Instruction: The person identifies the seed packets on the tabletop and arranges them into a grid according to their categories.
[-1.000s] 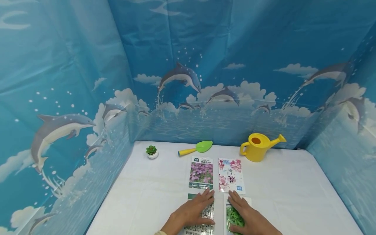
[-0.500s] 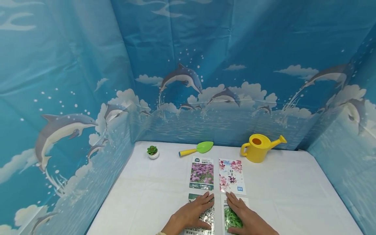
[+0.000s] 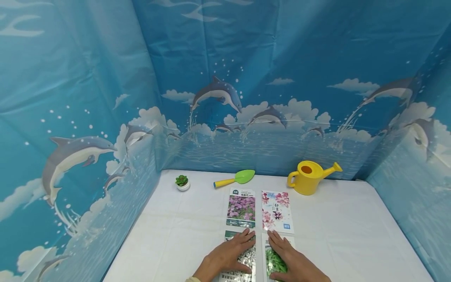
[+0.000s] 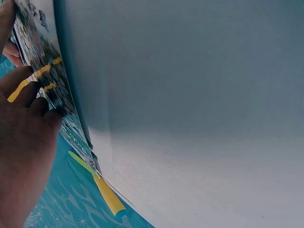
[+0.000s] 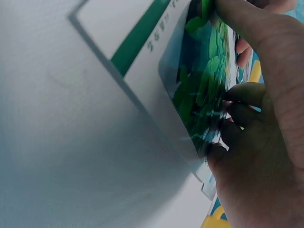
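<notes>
My left hand (image 3: 229,252) rests with extended fingers on a seed packet with small white flowers (image 3: 249,256), covering much of it. Beside it on the right, my right hand (image 3: 294,258) lies, fingers straight, over a packet picturing green leaves (image 3: 274,261). A narrow strip of white table separates these two packets. Just beyond them lie a purple-flower seed packet (image 3: 241,207) on the left and a white packet with pink blossoms (image 3: 276,211) on the right. In the right wrist view, fingertips touch the surface of the green-leaf packet (image 5: 209,80).
Along the back of the white table (image 3: 169,231) stand a small potted succulent (image 3: 182,183), a toy trowel (image 3: 234,179) with green blade and yellow handle, and a yellow watering can (image 3: 308,180). A blue dolphin-print curtain (image 3: 225,145) encloses the back and sides.
My right hand has slid the green-leaf packet to the left, narrowing the gap to the white-flower packet. The left hand has stayed nearly in place.
</notes>
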Demonstrator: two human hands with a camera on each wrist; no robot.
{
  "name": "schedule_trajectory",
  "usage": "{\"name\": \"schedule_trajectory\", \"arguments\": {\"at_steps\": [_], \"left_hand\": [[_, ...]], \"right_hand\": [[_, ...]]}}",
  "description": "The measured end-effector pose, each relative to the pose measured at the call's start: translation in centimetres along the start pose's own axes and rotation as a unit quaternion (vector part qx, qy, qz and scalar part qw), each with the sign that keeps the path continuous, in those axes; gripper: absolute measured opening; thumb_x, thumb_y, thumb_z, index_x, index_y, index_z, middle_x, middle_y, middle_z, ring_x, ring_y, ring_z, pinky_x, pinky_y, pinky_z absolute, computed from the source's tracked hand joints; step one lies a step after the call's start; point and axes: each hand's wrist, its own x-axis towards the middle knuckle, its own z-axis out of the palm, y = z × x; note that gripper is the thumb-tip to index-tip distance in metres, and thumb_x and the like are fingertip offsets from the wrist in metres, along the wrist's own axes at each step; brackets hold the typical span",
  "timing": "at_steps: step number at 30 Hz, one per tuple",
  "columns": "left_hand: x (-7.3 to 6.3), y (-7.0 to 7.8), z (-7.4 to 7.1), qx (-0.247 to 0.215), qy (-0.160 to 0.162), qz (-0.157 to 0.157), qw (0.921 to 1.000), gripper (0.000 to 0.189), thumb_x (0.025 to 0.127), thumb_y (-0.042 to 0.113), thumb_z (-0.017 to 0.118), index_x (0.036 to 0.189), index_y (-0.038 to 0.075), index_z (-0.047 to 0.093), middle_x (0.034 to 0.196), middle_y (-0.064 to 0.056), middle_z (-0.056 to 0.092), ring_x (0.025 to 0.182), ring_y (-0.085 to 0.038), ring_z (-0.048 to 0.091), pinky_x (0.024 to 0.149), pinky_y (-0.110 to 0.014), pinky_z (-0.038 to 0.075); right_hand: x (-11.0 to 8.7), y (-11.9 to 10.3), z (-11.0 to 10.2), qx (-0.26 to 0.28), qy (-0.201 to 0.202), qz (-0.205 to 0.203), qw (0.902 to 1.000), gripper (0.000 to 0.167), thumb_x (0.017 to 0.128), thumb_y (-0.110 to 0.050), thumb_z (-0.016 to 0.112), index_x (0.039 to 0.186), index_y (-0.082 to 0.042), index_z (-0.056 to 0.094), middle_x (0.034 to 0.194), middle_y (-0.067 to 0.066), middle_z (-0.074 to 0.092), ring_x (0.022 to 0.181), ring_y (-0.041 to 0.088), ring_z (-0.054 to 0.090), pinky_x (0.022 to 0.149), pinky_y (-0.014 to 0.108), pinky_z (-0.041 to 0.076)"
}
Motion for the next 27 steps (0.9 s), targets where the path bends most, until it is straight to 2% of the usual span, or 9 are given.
{"name": "schedule_trajectory", "arguments": {"at_steps": [11, 19, 27], "left_hand": [[-0.04, -0.05, 0.17, -0.005, 0.001, -0.013, 0.9999, 0.094, 0.092, 0.053, 0.081, 0.169, 0.021, 0.039, 0.180, 0.004, 0.021, 0.167, -0.019, 0.015, 0.130, -0.037, 0.031], [-0.21, 0.19, 0.07, -0.009, 0.001, -0.021, 0.9997, 0.094, 0.093, 0.052, 0.080, 0.170, 0.021, 0.038, 0.180, 0.003, 0.021, 0.167, -0.019, 0.015, 0.130, -0.039, 0.032], [-0.27, 0.17, 0.31, -0.016, 0.005, -0.025, 0.9996, 0.095, 0.092, 0.053, 0.080, 0.170, 0.021, 0.037, 0.180, 0.003, 0.020, 0.167, -0.018, 0.014, 0.130, -0.040, 0.031]], "right_hand": [[0.00, -0.36, -0.07, -0.013, 0.001, -0.013, 0.9998, 0.114, 0.085, -0.071, 0.078, 0.169, -0.006, 0.035, 0.179, 0.015, 0.022, 0.162, 0.048, 0.023, 0.118, 0.073, 0.033], [0.02, -0.38, -0.07, -0.001, 0.000, -0.008, 1.0000, 0.113, 0.085, -0.069, 0.080, 0.170, -0.009, 0.035, 0.180, 0.013, 0.021, 0.162, 0.048, 0.023, 0.119, 0.073, 0.032], [-0.17, -0.40, -0.08, 0.008, 0.002, -0.013, 0.9999, 0.114, 0.086, -0.065, 0.082, 0.170, -0.006, 0.033, 0.179, 0.015, 0.020, 0.161, 0.050, 0.021, 0.118, 0.075, 0.031]]}}
